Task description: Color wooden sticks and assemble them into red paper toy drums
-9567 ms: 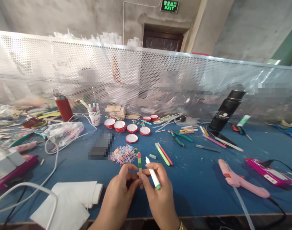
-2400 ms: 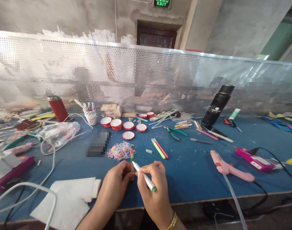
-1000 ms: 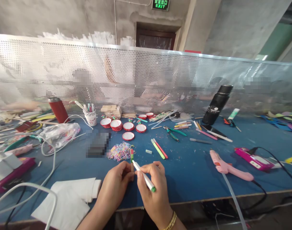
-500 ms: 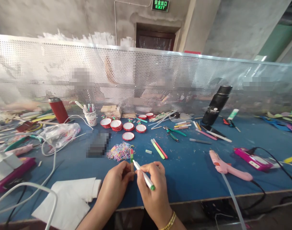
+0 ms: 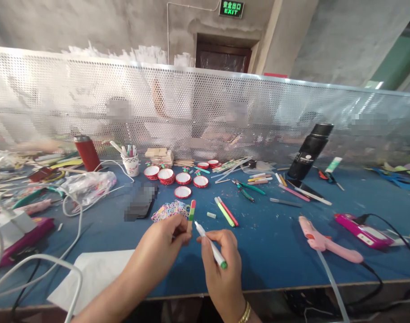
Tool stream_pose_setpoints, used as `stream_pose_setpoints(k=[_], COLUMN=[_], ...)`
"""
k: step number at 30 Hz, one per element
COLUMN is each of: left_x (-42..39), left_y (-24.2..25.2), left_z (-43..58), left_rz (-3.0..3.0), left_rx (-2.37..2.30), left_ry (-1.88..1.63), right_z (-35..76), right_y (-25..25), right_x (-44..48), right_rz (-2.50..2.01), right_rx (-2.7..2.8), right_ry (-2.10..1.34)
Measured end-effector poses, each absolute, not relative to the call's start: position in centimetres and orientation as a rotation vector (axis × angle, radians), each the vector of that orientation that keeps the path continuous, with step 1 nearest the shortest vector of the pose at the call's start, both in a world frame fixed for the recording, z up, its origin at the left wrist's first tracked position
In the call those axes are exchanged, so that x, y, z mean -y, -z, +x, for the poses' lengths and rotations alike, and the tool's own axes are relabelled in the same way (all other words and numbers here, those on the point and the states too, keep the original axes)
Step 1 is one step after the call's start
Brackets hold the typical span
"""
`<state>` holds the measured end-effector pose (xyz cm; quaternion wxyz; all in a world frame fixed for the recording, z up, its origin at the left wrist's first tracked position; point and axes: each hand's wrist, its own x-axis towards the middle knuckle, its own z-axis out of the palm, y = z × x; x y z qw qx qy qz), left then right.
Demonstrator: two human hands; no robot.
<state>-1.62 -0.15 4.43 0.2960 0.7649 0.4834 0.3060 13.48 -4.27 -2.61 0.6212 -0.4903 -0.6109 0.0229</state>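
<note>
My left hand (image 5: 160, 244) pinches the lower end of a flat craft stick (image 5: 191, 211) coloured red at the top and green below, held upright over the blue table (image 5: 272, 251). My right hand (image 5: 221, 260) grips a white marker (image 5: 210, 245) with a green end. The marker's tip points up and left, just beside the stick's lower part. A pile of small coloured rubber bands (image 5: 170, 210) lies just behind my left hand.
Several red-rimmed lids (image 5: 183, 178), loose markers (image 5: 227, 211), green pliers (image 5: 247, 189), a black bottle (image 5: 310, 151), a pink glue gun (image 5: 326, 241), a pink device (image 5: 366, 232), white paper (image 5: 90, 280), cables and a red tumbler (image 5: 87, 152) crowd the table. A perforated screen (image 5: 205, 112) backs it.
My left hand has lifted the stick and reached further forward, so the marker tip sits a little apart from it. The view has shifted slightly right.
</note>
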Motion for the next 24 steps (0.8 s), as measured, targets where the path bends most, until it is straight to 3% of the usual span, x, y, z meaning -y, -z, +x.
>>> stream_pose_setpoints(k=[4,11,24], left_x=[-2.4,-4.7,-5.2], left_y=[-5.9,-2.2,0.4], left_z=[-2.1,-2.6,-3.1], left_rz=[2.027,1.69,1.733], left_rx=[-1.18,-0.885,-0.99], left_ry=[-0.869,-0.764,-0.689], right_z=[13.5,13.6,13.1], right_y=[2.8,2.1,1.3], right_x=[4.2,4.1,3.1], right_rz=[-1.128,-1.132,-1.131], right_rx=[1.393,1.441,1.556], right_ry=[-0.063,-0.014,0.113])
